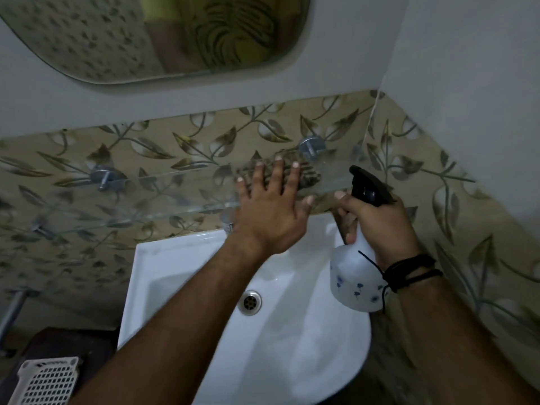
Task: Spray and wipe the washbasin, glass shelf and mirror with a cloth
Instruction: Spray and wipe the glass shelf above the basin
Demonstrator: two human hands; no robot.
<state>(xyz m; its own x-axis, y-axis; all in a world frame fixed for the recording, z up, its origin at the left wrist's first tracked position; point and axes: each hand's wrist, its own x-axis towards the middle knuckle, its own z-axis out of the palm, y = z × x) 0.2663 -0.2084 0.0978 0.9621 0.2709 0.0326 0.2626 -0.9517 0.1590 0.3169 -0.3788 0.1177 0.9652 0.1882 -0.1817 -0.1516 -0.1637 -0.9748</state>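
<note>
Two bare forearms reached over a white washbasin [187, 276], its drain [249, 301] visible between them. The left hand [270, 204], fingers spread flat, pressed a dark patterned cloth [306, 173] onto the glass shelf [163, 197], hiding most of the cloth. The right hand [380, 220], cords round its wrist, gripped a white spray bottle [350, 285] with a black nozzle just beside the shelf's right end. The mirror [122, 39] hung above; a white perforated basket [48, 381] sat lower left.
</note>
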